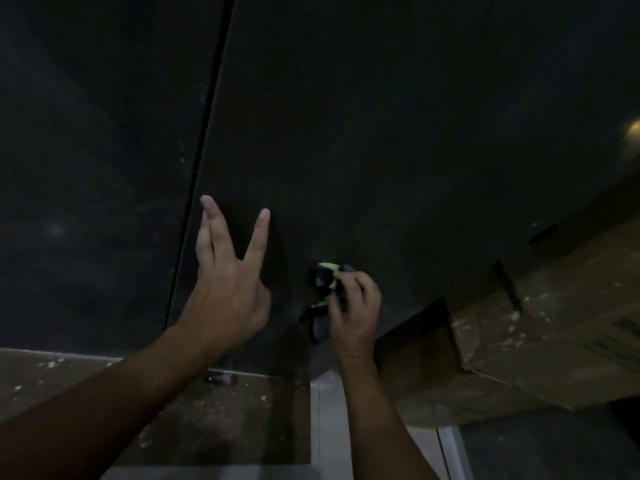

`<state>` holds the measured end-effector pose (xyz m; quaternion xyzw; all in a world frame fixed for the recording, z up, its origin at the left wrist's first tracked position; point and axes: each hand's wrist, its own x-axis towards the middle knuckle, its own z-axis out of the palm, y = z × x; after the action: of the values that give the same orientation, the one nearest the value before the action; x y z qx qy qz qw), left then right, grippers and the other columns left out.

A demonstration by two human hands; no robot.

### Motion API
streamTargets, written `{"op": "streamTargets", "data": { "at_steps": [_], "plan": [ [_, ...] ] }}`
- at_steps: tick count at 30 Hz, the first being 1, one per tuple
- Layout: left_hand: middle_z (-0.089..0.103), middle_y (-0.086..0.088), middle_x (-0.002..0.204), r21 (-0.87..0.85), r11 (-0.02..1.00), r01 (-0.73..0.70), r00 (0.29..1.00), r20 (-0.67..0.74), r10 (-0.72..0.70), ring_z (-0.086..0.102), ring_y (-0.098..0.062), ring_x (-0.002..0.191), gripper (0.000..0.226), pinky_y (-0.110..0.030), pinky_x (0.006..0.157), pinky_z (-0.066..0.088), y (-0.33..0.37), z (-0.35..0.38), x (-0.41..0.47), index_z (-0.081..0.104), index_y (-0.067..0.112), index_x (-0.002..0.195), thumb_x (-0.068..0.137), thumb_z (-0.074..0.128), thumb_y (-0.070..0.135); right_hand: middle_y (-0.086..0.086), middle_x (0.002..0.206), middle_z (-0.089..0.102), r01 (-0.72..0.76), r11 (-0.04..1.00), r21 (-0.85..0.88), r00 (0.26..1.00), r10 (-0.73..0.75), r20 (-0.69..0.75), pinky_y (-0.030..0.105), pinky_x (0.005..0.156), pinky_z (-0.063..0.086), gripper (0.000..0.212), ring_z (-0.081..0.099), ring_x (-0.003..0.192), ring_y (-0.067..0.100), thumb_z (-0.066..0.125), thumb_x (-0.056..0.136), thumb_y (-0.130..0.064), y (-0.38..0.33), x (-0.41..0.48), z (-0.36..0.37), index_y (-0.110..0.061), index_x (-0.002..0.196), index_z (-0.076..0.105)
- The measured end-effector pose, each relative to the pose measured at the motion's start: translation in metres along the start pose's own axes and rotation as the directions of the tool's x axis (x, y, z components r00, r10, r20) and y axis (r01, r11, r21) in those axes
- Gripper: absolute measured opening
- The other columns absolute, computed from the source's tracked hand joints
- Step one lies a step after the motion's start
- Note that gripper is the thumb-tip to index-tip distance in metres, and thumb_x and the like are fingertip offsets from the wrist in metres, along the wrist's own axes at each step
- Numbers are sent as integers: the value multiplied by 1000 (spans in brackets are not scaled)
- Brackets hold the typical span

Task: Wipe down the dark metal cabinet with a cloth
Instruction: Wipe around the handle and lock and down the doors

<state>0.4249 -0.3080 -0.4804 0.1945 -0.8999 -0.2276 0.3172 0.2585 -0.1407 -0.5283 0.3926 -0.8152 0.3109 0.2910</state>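
Observation:
The dark metal cabinet point(381, 140) fills most of the head view, with a vertical seam between two panels left of the middle. My left hand point(228, 285) lies flat against the right panel close to the seam, fingers straight and spread. My right hand point(353, 306) grips a bunched dark cloth with bright green stripes point(323, 289) and holds it against the lower part of the same panel. Part of the cloth hangs below my fingers.
A brown cardboard box point(519, 341) stands close to the cabinet's lower right corner. Below the cabinet lies a stained brown floor strip point(214, 420) with white specks. A pale ledge point(329, 427) runs down toward me. A light glows at the far right edge.

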Motion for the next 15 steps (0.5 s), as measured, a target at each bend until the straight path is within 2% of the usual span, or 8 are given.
{"op": "streamTargets", "data": {
  "at_steps": [3,5,7,8,10,12,13,15],
  "plan": [
    [-29,-28,155,31,992,-123,991,48,122,-9,-52,145,98,-61,108,22,4,4,3,8,23,159,82,68,16,7,125,48,-259,965,30,923,257,-286,34,100,44,33,49,115,18,56,84,-7,29,4,-19,-14,116,56],
    [-27,-28,156,91,984,-152,988,50,148,-10,-50,145,98,-61,109,18,4,5,5,12,22,158,80,71,18,14,128,52,-398,908,128,830,416,-372,21,102,38,37,43,118,8,59,84,4,40,7,-27,-7,119,57],
    [-26,-29,156,137,979,-149,988,50,144,-13,-49,145,97,-62,111,16,4,8,6,16,20,158,78,71,19,17,131,52,-520,814,259,702,580,-414,7,98,33,38,43,118,5,58,85,8,50,8,-31,-3,121,57],
    [-26,-29,156,147,978,-147,989,53,141,-15,-49,145,97,-62,111,15,4,10,6,17,20,158,77,71,18,16,133,52,-583,737,343,610,675,-414,8,96,36,39,47,119,9,57,88,7,55,6,-31,-6,124,56],
    [-25,-29,156,168,974,-151,988,60,143,-17,-48,145,98,-62,111,14,3,12,5,18,19,158,76,72,18,10,137,53,-693,493,526,377,870,-319,24,94,44,42,53,122,21,54,96,0,64,-3,-27,-19,133,53],
    [-25,-29,157,186,970,-156,987,60,147,-18,-47,145,100,-63,111,13,1,14,5,19,19,157,74,74,17,7,139,53,-747,203,633,172,979,-110,33,90,48,44,54,121,25,50,101,-6,72,-15,-22,-24,140,49],
    [-25,-29,157,188,969,-160,987,60,151,-20,-46,145,99,-63,112,12,-1,14,5,20,19,157,75,74,17,9,140,53,-750,111,653,114,993,-38,35,89,48,44,54,121,28,49,102,-6,72,-20,-20,-23,142,49],
    [-24,-30,157,189,966,-175,984,54,167,-22,-43,145,90,-62,113,10,-3,15,5,21,19,157,79,65,19,11,138,56,-728,34,685,40,999,-7,34,85,48,41,57,119,31,51,101,-6,70,-22,-17,-20,140,53]
  ]
}}
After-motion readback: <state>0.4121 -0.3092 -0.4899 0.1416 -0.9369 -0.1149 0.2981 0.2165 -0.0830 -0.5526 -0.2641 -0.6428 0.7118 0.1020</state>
